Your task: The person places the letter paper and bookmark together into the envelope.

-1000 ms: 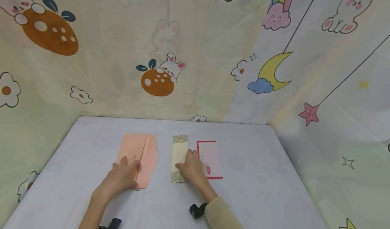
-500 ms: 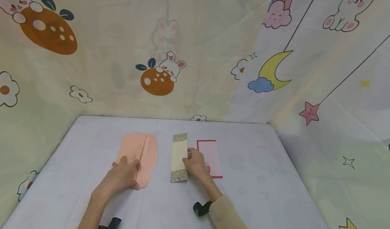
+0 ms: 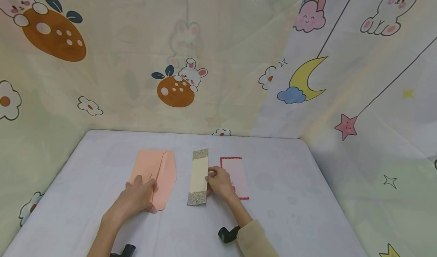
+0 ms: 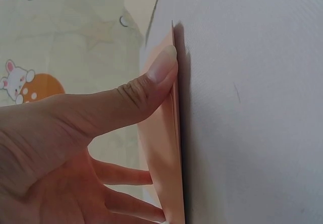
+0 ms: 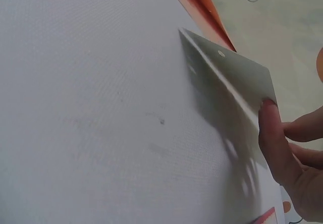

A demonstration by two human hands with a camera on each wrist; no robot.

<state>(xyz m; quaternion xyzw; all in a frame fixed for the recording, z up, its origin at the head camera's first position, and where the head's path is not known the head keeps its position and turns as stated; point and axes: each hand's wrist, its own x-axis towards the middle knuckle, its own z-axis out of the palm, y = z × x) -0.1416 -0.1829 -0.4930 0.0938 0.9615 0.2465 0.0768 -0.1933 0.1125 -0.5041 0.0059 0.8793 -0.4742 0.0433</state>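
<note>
A peach envelope (image 3: 166, 185) lies flat on the left of the table. My left hand (image 3: 138, 197) rests on it with fingers spread, the thumb (image 4: 161, 70) at its near edge in the left wrist view. Right of centre, my right hand (image 3: 221, 182) pinches the right long edge of a cream card strip (image 3: 199, 175) with glittery bands at both ends. In the right wrist view the strip (image 5: 242, 72) tilts, its held side lifted off the table and its far edge low. Beyond that hand lies a pink card (image 3: 239, 177) with a red border, partly hidden by the hand.
A white cloth covers the table (image 3: 297, 211). Cartoon-printed fabric (image 3: 222, 59) rises behind it and on both sides. A black device (image 3: 227, 235) sits at my right wrist, and another (image 3: 126, 250) shows near my left forearm.
My right hand has shifted from on top of the cream strip to its right edge, now pinching and lifting that side. The strip has slid slightly left and tilted. My left hand has stayed put.
</note>
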